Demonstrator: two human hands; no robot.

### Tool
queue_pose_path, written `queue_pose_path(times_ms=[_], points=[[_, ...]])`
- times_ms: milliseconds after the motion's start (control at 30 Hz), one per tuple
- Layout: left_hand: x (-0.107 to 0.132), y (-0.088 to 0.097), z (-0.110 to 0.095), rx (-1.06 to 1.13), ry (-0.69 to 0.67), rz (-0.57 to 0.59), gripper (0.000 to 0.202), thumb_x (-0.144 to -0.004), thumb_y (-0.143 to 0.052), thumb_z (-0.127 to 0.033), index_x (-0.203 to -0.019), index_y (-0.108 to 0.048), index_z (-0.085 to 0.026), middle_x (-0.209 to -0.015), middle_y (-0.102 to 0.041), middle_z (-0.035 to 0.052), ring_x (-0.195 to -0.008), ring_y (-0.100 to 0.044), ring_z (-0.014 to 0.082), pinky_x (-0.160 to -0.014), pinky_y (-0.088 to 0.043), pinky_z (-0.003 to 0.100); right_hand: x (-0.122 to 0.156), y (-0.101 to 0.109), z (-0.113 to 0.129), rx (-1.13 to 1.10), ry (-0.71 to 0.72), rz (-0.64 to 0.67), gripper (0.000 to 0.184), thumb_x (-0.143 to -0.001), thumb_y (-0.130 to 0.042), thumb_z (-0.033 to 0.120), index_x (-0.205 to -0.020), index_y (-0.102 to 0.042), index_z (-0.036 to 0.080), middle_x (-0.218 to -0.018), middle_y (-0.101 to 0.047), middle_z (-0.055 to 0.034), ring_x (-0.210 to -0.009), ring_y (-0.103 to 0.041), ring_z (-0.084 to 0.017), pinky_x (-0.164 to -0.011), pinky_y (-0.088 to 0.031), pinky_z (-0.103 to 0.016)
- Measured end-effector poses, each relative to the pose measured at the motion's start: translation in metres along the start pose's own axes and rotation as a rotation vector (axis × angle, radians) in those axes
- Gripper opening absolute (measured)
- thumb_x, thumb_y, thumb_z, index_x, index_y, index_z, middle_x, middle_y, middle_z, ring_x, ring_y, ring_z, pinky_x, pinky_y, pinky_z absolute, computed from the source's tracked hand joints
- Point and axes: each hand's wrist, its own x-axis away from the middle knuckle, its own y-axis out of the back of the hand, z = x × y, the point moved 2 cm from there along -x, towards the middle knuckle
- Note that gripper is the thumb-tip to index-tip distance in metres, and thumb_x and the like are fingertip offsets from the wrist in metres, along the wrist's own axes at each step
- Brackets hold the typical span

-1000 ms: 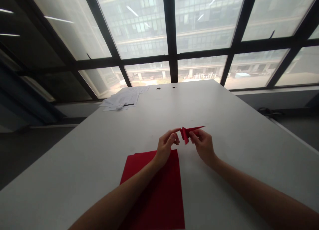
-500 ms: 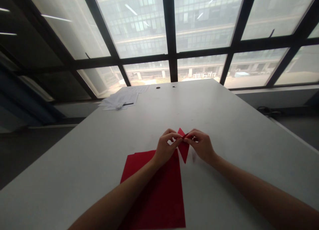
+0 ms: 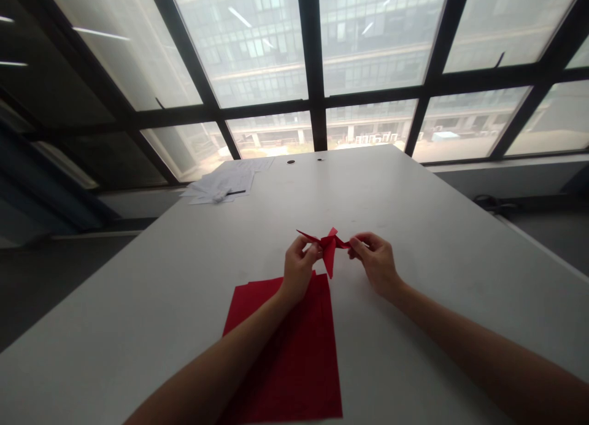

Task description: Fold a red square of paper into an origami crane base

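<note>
A red origami crane [image 3: 328,248] of folded paper is held between my hands above the table, its two wings spread and thin points reaching out to either side. My left hand [image 3: 300,262] is closed on its left part, thumb and fingers pinching near the body. With thumb and forefinger, my right hand [image 3: 375,259] pinches the tip of the right point. Under my left wrist and forearm lies a stack of red paper sheets [image 3: 294,357], partly covered by the arm.
The white table [image 3: 437,278] stretches away to a wall of windows with dark frames [image 3: 317,75]. White papers [image 3: 216,184] with a dark pen [image 3: 236,192] lie at the far left. Two small dark round spots, perhaps holes, mark the far edge.
My hands have moved apart, the right one now out at the point's tip. The crane has turned, so both side points and the wings show more clearly.
</note>
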Motion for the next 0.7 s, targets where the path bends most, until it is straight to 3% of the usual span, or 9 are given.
queue_pose_path(times_ms=[167, 267, 367, 467, 567, 700], points=[[-0.002, 0.002, 0.001, 0.079, 0.014, -0.089, 0.019, -0.086, -0.068, -0.034, -0.086, -0.062, -0.017, -0.08, -0.066, 0.0007, -0.075, -0.065, 0.0138, -0.079, -0.056, 0.031, 0.001, -0.003, -0.001, 0.178, 0.052, 0.101, 0.03, -0.078, -0.077, 0.046, -0.083, -0.07, 0.017, -0.072, -0.067, -0.0038, -0.065, -0.061, -0.017, -0.06, -0.052, -0.03], [-0.003, 0.003, -0.002, 0.044, -0.026, -0.112, 0.02, -0.085, -0.07, -0.036, -0.09, -0.065, -0.017, -0.087, -0.069, 0.003, -0.079, -0.067, 0.0151, -0.077, -0.056, 0.029, 0.006, -0.007, 0.001, 0.38, 0.222, 0.155, 0.021, -0.081, -0.074, 0.041, -0.081, -0.071, 0.02, -0.094, -0.069, -0.0074, -0.087, -0.064, -0.022, -0.077, -0.054, -0.037], [-0.003, 0.004, -0.006, -0.055, -0.062, -0.101, 0.021, -0.086, -0.07, -0.036, -0.091, -0.067, -0.016, -0.085, -0.07, 0.0032, -0.075, -0.066, 0.0148, -0.071, -0.055, 0.026, 0.013, -0.011, 0.007, 0.598, 0.435, 0.149, 0.007, -0.084, -0.072, 0.03, -0.086, -0.073, 0.023, -0.106, -0.065, -0.0082, -0.104, -0.059, -0.025, -0.093, -0.048, -0.045], [-0.002, 0.002, -0.008, -0.114, -0.08, -0.063, 0.021, -0.085, -0.07, -0.037, -0.091, -0.067, -0.017, -0.085, -0.07, 0.0034, -0.076, -0.066, 0.0164, -0.07, -0.055, 0.028, 0.018, -0.013, 0.012, 0.689, 0.519, 0.168, 0.01, -0.084, -0.07, 0.025, -0.094, -0.071, 0.024, -0.1, -0.065, -0.0081, -0.099, -0.058, -0.025, -0.09, -0.048, -0.045], [0.001, -0.001, -0.01, -0.127, -0.079, -0.003, 0.02, -0.085, -0.069, -0.035, -0.091, -0.066, -0.017, -0.085, -0.068, 0.0032, -0.077, -0.065, 0.0174, -0.073, -0.056, 0.031, 0.016, -0.012, 0.011, 0.657, 0.521, 0.17, 0.006, -0.085, -0.07, 0.026, -0.091, -0.07, 0.023, -0.096, -0.065, -0.0076, -0.094, -0.058, -0.025, -0.084, -0.05, -0.041], [0.002, -0.003, -0.016, -0.232, -0.146, 0.021, 0.027, -0.089, -0.063, -0.031, -0.114, -0.065, -0.021, -0.087, -0.066, 0.0022, -0.077, -0.061, 0.0158, -0.073, -0.052, 0.028, 0.01, -0.009, 0.007, 0.531, 0.456, 0.158, 0.008, -0.088, -0.066, 0.028, -0.084, -0.069, 0.022, -0.092, -0.065, -0.0062, -0.087, -0.06, -0.022, -0.078, -0.051, -0.037]])
